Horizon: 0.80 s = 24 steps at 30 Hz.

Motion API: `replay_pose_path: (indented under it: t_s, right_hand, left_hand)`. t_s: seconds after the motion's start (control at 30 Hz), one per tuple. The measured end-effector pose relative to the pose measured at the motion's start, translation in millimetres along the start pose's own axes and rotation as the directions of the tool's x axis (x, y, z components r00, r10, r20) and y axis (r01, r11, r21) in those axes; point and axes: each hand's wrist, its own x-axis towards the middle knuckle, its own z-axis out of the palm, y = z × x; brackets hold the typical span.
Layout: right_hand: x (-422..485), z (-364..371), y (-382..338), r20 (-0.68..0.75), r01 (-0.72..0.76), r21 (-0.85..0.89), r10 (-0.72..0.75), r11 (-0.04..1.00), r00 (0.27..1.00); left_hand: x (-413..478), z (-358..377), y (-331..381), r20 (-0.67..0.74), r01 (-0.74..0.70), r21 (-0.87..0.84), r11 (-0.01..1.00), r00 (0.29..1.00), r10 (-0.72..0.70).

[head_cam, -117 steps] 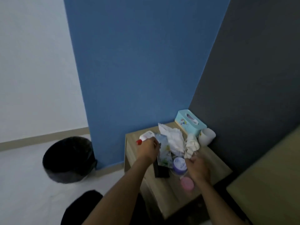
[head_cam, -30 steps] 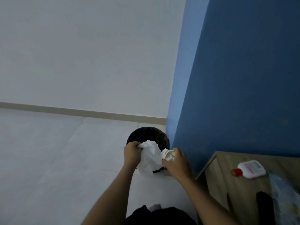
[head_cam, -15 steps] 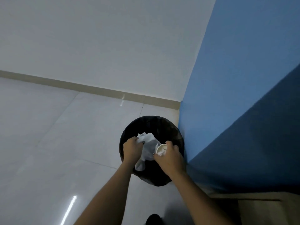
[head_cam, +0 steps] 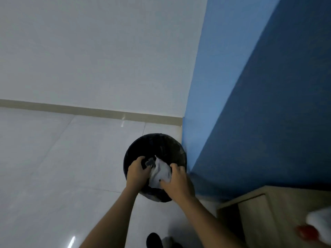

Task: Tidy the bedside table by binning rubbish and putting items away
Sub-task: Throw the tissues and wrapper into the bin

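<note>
We see both hands held over the mouth of the round black bin with its dark liner (head_cam: 157, 144), which stands on the pale tiled floor (head_cam: 62, 158) in the corner by the blue wall (head_cam: 250, 104), so that whatever is let go should fall inside. The right hand (head_cam: 177, 183) has fingers and thumb curled round the edge of the crumpled white tissue (head_cam: 161, 171), which sits over the opening. The left hand (head_cam: 137, 171) is loosely curled beside it, a small grey scrap (head_cam: 149, 162) at its fingertips; we cannot tell whether it grips anything. To the right stands the light wooden bedside table (head_cam: 268, 212), bearing a blurred white bottle with a red cap (head_cam: 318, 219), which we judge is yet to be put away
</note>
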Motion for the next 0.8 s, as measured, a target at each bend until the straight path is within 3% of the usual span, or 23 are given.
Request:
replay_pose_path:
  t_s: [0.23,0.4,0.57,0.7,0.8]
  right_hand:
    - [-112,-69,14,-0.128,-0.016,0.057,0.023,0.998,0.991]
    - [-203,-125,76,-0.303,-0.114,0.152,0.156,0.982,0.940]
    - [-283,-174,146,-0.454,-0.191,0.159,0.244,0.969,0.857]
    - [-334,-199,205,-0.642,-0.285,0.159,0.319,0.945,0.698]
    - [-366,-214,249,-0.681,-0.355,0.222,0.405,0.908,0.610]
  left_hand:
    - [-80,-33,53,-0.008,-0.149,0.004,0.989,0.989,0.149]
    - [-172,0,119,0.067,-0.308,-0.035,0.951,0.948,0.310]
    - [-242,60,165,0.242,-0.364,-0.117,0.924,0.892,0.382]
    - [-292,103,192,0.343,-0.377,-0.163,0.912,0.845,0.411]
    - [-322,130,211,0.362,-0.416,-0.165,0.894,0.818,0.447]
